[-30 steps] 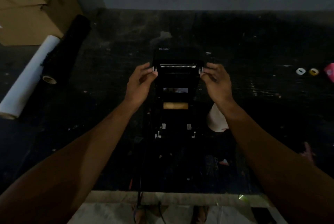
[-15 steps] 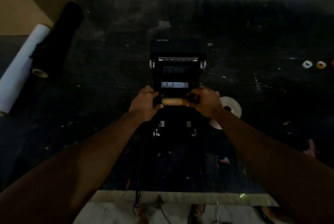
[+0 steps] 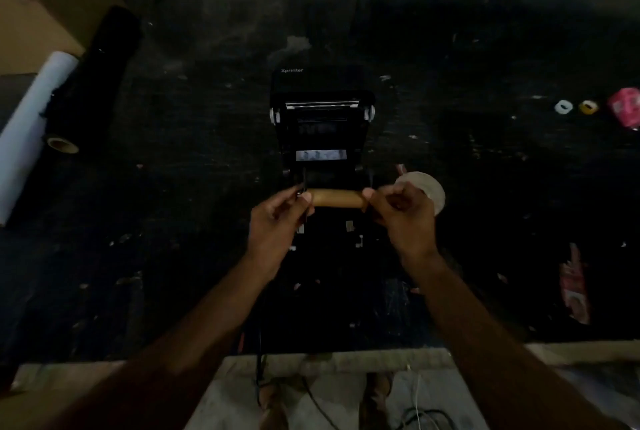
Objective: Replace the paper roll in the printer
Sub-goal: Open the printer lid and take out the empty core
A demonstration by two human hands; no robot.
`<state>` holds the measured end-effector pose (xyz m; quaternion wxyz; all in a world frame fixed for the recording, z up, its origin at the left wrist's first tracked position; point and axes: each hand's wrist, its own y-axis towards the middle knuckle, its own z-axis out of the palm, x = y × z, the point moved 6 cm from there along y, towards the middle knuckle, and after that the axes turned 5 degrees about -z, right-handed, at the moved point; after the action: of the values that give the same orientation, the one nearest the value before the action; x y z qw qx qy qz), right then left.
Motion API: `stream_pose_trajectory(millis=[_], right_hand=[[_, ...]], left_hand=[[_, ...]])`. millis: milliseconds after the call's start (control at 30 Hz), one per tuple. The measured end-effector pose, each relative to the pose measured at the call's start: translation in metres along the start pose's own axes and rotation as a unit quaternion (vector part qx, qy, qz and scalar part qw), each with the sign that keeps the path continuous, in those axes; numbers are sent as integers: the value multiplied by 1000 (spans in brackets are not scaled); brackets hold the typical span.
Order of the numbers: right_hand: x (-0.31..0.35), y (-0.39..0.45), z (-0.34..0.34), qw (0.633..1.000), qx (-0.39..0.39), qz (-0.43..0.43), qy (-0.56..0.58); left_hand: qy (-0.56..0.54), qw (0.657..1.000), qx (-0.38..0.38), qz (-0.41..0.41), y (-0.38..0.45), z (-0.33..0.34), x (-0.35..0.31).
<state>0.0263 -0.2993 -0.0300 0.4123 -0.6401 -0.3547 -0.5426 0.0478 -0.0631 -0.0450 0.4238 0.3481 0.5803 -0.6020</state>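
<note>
A black printer (image 3: 322, 124) stands on the dark table with its lid swung open toward the far side. A bare brown cardboard core (image 3: 337, 198) sits across the open paper bay, on a black spindle. My left hand (image 3: 277, 221) pinches the core's left end and my right hand (image 3: 401, 214) pinches its right end. A white paper roll (image 3: 431, 188) lies on the table just right of the printer, partly hidden behind my right hand.
A long white roll (image 3: 33, 128) and a black roll (image 3: 93, 79) lie at the far left beside a cardboard box (image 3: 41, 3). Small tape rings (image 3: 563, 107) and a pink item (image 3: 627, 107) sit at the far right. A cable (image 3: 258, 353) hangs over the table's front edge.
My hands left the lid's sides, came down to the paper bay and took hold of the cardboard core at both ends. The core now sits slightly higher and nearer to me.
</note>
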Motion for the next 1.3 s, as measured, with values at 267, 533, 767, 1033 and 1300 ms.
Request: stream_pose_trajectory(millis=[267,533,767,1033,1300], right_hand=[[-52,-80,-45,989,-46,70,123],[-65,-83,-113,978,-122,113,126],[-82,-72,-165,965,-136,145,169],[-112,-68,-247,945,-235,164,156],[-142,-39,-238,967,-207,149,3]], left_hand=[[-28,997,-58,-53,-45,21,58],[14,999,-38,-16,-49,50,60],[49,998,-28,6,-47,91,62],[156,981,-88,74,-55,119,43],[355,932,61,38,-71,168,93]])
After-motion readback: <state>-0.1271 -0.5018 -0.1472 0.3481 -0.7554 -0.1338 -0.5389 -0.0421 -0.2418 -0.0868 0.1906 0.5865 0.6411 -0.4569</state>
